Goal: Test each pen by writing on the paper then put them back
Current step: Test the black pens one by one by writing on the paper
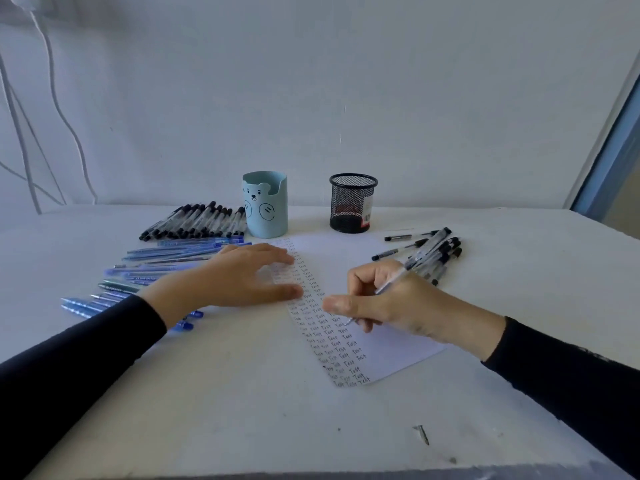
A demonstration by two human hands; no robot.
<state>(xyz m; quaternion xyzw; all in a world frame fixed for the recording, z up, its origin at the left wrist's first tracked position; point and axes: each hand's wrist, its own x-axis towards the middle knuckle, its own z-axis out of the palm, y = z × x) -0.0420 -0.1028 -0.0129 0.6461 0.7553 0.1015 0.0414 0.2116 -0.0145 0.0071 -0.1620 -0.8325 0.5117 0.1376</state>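
Here, pen (394, 279) aslant — tip lower-left

The setting was a plain desk workstation of the office or home-study sort; which of the two could not be determined. A white desk (242, 410) stood against a bare white wall (346, 81). At its far side stood a pale blue bear pen holder (265, 206) and, to the right, a black mesh pen cup (351, 204). Sorted rows of black-capped pens (197, 220) and blue pens (166, 254) lay at the left, with a written sheet of paper (398, 348) at centre. White cables (59, 109) hung down the wall at far left.
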